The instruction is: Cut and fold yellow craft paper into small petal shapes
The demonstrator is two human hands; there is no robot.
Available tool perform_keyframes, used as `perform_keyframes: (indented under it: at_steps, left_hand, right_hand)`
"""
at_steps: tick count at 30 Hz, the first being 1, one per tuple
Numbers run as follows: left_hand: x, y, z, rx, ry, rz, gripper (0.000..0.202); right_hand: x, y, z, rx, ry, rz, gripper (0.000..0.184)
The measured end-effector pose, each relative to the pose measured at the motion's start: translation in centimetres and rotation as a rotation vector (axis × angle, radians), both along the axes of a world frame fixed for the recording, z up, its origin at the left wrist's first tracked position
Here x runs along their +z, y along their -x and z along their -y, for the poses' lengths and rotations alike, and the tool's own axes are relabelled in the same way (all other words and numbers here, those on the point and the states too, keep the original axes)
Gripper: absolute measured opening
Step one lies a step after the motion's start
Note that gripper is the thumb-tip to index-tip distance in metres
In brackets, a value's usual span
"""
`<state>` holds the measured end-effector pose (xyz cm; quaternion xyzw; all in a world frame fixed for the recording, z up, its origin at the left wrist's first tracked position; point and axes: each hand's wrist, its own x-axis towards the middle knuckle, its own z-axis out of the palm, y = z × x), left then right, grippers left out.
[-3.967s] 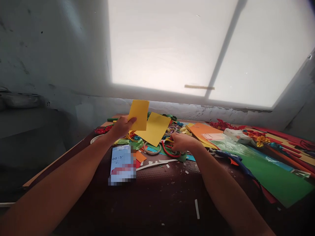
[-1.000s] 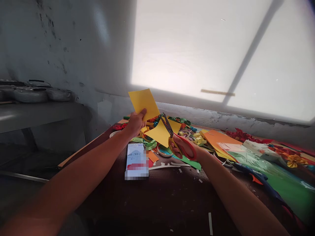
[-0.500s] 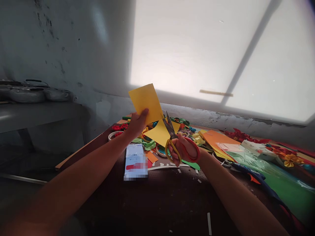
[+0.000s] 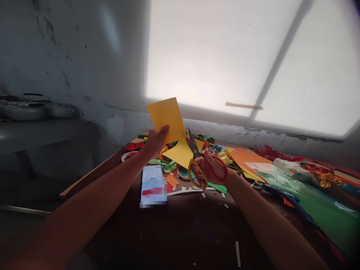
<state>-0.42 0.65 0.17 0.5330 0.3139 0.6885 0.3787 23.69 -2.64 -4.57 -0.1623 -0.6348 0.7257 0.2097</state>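
Since half a second ago we have barely shifted the scissors (image 4: pixel 201 159) and sheet. Nearest, a phone (image 4: pixel 153 186) lies flat on our dark worktop (image 4: pixel 182 232). Beyond it our right hand (image 4: pixel 209 168) grips the looped handles, metal blades raised. Farther left, our left hand (image 4: pixel 154 141) pinches the smooth yellow paper rectangle (image 4: pixel 166 116) upright.

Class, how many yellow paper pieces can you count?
2: one yellow paper sheet held up in the left hand; another lying on the table behind the scissors. Clutter may hide more.
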Motion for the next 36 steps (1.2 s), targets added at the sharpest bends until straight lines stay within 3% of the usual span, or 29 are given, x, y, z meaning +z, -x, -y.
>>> perform_keyframes:
  at_steps: [21,28,30,33,36]
  left_hand:
    - [0.0,-0.1,0.2,-0.118,0.050,-0.086,0.035]
    - [-0.5,-0.3,0.0,-0.155,0.076,-0.226,0.049]
    - [-0.7,-0.3,0.1,-0.122,0.049,-0.261,0.048]
    - [-0.7,0.1,0.2,-0.062,-0.020,-0.332,0.035]
    - [-0.5,1.0,0.3,-0.037,-0.191,-0.565,0.018]
  right_hand:
    - [1.4,-1.1,-0.3,-0.122,-0.061,0.054,0.077]
    - [2.0,-1.1,0.1,-0.157,-0.100,0.026,0.075]
    - [2.0,-0.8,0.1,-0.226,-0.121,-0.003,0.071]
    - [1.9,-0.2,-0.2,-0.469,-0.151,-0.098,0.062]
    - [1.8,-0.1,-0.5,-0.636,-0.177,-0.143,0.056]
